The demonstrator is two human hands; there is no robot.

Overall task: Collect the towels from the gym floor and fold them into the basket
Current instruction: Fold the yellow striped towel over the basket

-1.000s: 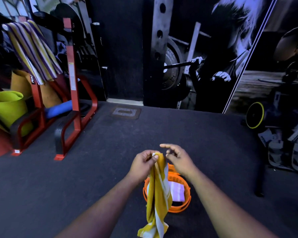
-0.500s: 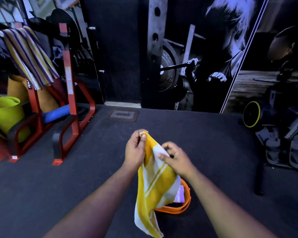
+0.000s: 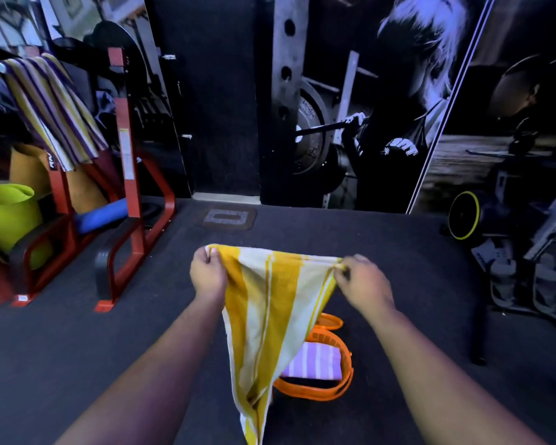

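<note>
Head view: I look down at my two hands and the floor.
Towel (image 3: pixel 270 303): yellow and white, held up in the air in front of me, over the near-left side of the basket (image 3: pixel 344 385).
How it feels, I think: soft, light and floppy. It sags to a point below, so the top corners are the best place to hold.
Left hand (image 3: pixel 207 273): fingers curled tight, pinching the left top corner.
Right hand (image 3: pixel 361 281): fingers pinching the right top corner.
Arms: both reach forward and spread apart, so the top edge is pulled straight.
Basket: orange, on the floor near me, with a purple towel (image 3: pixel 315 362) inside.
</note>
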